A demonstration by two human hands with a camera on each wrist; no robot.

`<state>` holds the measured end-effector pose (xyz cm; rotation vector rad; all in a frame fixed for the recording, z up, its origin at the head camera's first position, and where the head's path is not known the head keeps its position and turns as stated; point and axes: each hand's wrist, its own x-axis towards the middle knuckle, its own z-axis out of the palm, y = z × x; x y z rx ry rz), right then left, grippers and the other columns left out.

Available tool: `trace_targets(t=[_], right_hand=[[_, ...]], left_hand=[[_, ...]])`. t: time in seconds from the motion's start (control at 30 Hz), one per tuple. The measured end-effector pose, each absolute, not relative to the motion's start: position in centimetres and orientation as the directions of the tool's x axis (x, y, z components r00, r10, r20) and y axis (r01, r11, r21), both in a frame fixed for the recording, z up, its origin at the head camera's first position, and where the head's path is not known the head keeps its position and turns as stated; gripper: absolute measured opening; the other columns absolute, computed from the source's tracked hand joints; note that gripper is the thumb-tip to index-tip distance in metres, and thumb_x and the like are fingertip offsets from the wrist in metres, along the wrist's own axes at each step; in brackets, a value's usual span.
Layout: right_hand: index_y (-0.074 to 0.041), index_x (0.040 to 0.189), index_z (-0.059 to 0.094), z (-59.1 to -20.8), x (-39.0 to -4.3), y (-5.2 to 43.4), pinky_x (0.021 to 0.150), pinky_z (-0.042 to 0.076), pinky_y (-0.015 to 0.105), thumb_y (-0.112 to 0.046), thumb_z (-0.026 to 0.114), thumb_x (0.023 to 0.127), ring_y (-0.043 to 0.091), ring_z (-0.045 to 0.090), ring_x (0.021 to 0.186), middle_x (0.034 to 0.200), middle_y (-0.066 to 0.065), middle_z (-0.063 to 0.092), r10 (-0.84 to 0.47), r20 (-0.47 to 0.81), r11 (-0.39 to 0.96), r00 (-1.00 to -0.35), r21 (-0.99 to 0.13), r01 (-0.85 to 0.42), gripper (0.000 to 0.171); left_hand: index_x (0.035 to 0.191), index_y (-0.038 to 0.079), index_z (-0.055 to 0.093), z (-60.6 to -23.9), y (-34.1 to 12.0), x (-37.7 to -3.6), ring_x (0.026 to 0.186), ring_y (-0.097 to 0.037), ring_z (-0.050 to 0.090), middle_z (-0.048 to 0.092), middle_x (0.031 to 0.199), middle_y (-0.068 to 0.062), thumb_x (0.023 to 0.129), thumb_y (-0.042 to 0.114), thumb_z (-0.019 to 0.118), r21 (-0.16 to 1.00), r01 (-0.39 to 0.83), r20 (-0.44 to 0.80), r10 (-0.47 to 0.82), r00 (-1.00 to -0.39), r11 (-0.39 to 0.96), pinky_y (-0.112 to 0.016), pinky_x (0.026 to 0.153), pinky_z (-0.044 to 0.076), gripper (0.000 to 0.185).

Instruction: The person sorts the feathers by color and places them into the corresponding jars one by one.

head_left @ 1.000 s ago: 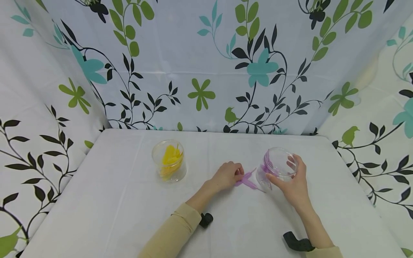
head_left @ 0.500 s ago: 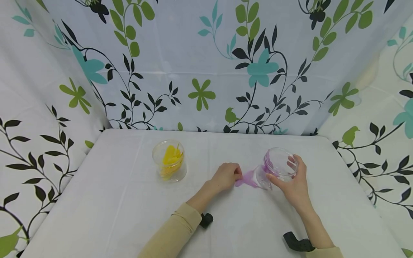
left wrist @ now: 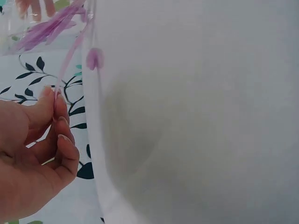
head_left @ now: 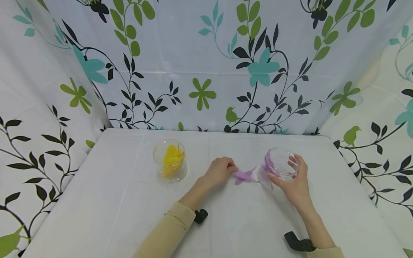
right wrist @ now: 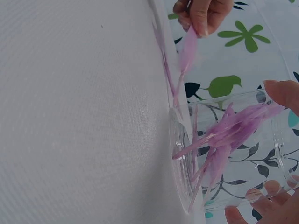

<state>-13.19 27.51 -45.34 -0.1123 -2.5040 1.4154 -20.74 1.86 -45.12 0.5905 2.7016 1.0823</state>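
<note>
Feathers, purple [head_left: 244,175]: one loose piece lies on the desk [head_left: 113,200] between the two hands, its near end pinched by the curled fingers [left wrist: 60,116] of the left hand [head_left: 220,172]; more of the same stand inside the clear jar [head_left: 278,166] just to its right, seen as a purple bunch in the right wrist view [right wrist: 219,140].

Clear jar: glass or plastic, open-mouthed, tilted toward the left hand, base on the desk. Right hand [head_left: 295,182] grips it, thumb on the near wall and fingers [head_left: 298,159] wrapped around the far side and rim.

Second jar [head_left: 170,160]: clear, upright, holding yellow feathers [head_left: 171,156]; stands well apart to the left of both hands, untouched.

Desk: covered in a white cloth. Backdrop [head_left: 206,64]: white curtain with teal, green and black flower and leaf print, on three sides.

Sleeves: beige, both forearms, each with a black wrist mount [head_left: 200,216].
</note>
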Motion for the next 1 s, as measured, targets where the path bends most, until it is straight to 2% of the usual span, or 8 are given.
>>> trace_targets(t=[0.2, 0.4, 0.53, 0.7, 0.87, 1.0], right_hand=[[-0.015, 0.157, 0.011, -45.4, -13.2, 27.6, 0.11, 0.029, 0.066, -0.025, 0.086, 0.079, 0.038, 0.032, 0.144, 0.158, 0.015, 0.029, 0.199, 0.187, 0.515, -0.962, -0.855, -0.059, 0.109], [-0.014, 0.157, 0.012, -45.4, -13.3, 27.6, 0.11, 0.029, 0.065, -0.025, 0.086, 0.079, 0.039, 0.033, 0.143, 0.157, 0.016, 0.029, 0.199, 0.194, 0.515, -0.961, -0.855, -0.066, 0.108], [-0.014, 0.157, 0.012, -45.5, -13.3, 27.6, 0.11, 0.029, 0.065, -0.025, 0.086, 0.079, 0.038, 0.033, 0.143, 0.157, 0.015, 0.029, 0.201, 0.192, 0.511, -0.96, -0.857, -0.064, 0.108], [-0.015, 0.157, 0.012, -45.7, -13.3, 27.6, 0.11, 0.029, 0.065, -0.026, 0.086, 0.079, 0.038, 0.032, 0.144, 0.158, 0.014, 0.029, 0.206, 0.19, 0.501, -0.96, -0.863, -0.064, 0.108], [-0.015, 0.157, 0.013, -45.8, -13.4, 27.5, 0.111, 0.029, 0.064, -0.025, 0.086, 0.079, 0.037, 0.033, 0.144, 0.157, 0.014, 0.029, 0.204, 0.192, 0.497, -0.96, -0.865, -0.067, 0.108], [-0.015, 0.157, 0.012, -45.7, -13.4, 27.7, 0.11, 0.03, 0.065, -0.027, 0.086, 0.079, 0.038, 0.033, 0.144, 0.157, 0.015, 0.029, 0.203, 0.195, 0.513, -0.959, -0.856, -0.065, 0.108]], left_hand=[[0.099, 0.01, 0.071, -43.2, 1.0, -21.4, 0.077, -0.013, 0.056, 0.072, 0.093, -0.009, 0.1, 0.024, 0.061, 0.77, 0.253, 0.0, 0.396, -0.918, 0.586, -0.024, 0.068, 0.046, 0.017], [0.104, 0.012, 0.071, -40.1, 0.9, -22.0, 0.088, -0.017, 0.062, 0.071, 0.093, -0.005, 0.102, 0.027, 0.059, 0.826, 0.242, 0.063, 0.342, -0.937, 0.509, -0.027, 0.073, 0.047, 0.02], [0.105, 0.012, 0.071, -38.5, 1.7, -22.2, 0.087, -0.017, 0.06, 0.071, 0.095, -0.004, 0.102, 0.028, 0.058, 0.838, 0.261, 0.107, 0.326, -0.939, 0.48, -0.028, 0.073, 0.047, 0.021], [0.107, 0.01, 0.071, -36.5, 3.2, -22.2, 0.084, -0.015, 0.059, 0.072, 0.098, -0.006, 0.103, 0.029, 0.057, 0.819, 0.291, 0.127, 0.338, -0.932, 0.495, -0.026, 0.072, 0.046, 0.024], [0.104, 0.01, 0.071, -34.8, 3.9, -22.0, 0.075, -0.015, 0.056, 0.07, 0.092, -0.004, 0.102, 0.029, 0.057, 0.785, 0.305, 0.155, 0.305, -0.94, 0.54, -0.025, 0.066, 0.043, 0.024], [0.103, 0.01, 0.07, -34.6, 4.6, -21.9, 0.076, -0.014, 0.057, 0.07, 0.092, -0.003, 0.102, 0.028, 0.057, 0.784, 0.293, 0.144, 0.298, -0.944, 0.548, -0.024, 0.065, 0.045, 0.022]])
